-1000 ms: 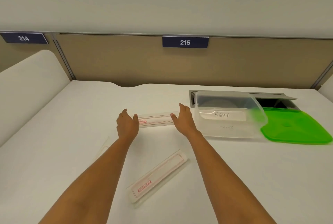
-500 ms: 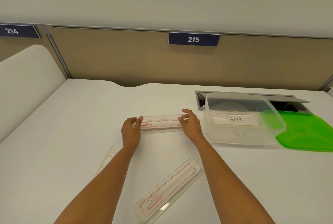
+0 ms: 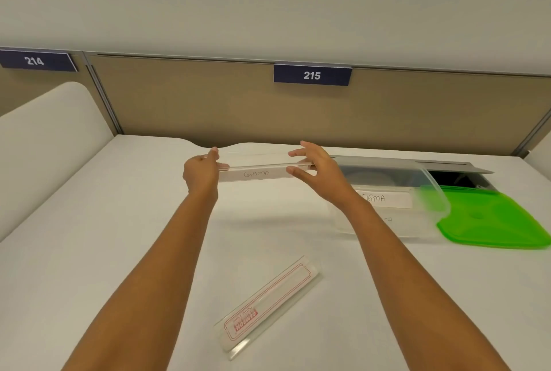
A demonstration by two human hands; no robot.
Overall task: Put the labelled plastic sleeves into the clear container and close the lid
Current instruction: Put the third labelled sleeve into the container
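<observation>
I hold a clear plastic sleeve (image 3: 256, 172) with a white handwritten label in the air over the desk, level, one end in each hand. My left hand (image 3: 200, 172) pinches its left end. My right hand (image 3: 317, 172) pinches its right end between thumb and fingers. The clear container (image 3: 396, 209), open and bearing a white "SIGMA" label, stands just right of my right hand. Its green lid (image 3: 489, 218) lies flat on the desk, against the container's right side. A second sleeve (image 3: 268, 305) with red print lies on the desk between my forearms.
The white desk (image 3: 119, 236) ends at a tan partition with a sign "215" (image 3: 312, 75). A grey cable tray (image 3: 447, 166) with a dark opening sits behind the container. A white curved divider (image 3: 44, 138) stands at the left.
Both hands took the sleeve by its ends and lifted it off the desk, turning it so the white handwritten label faces me. The third sleeve at the lower left is out of sight now.
</observation>
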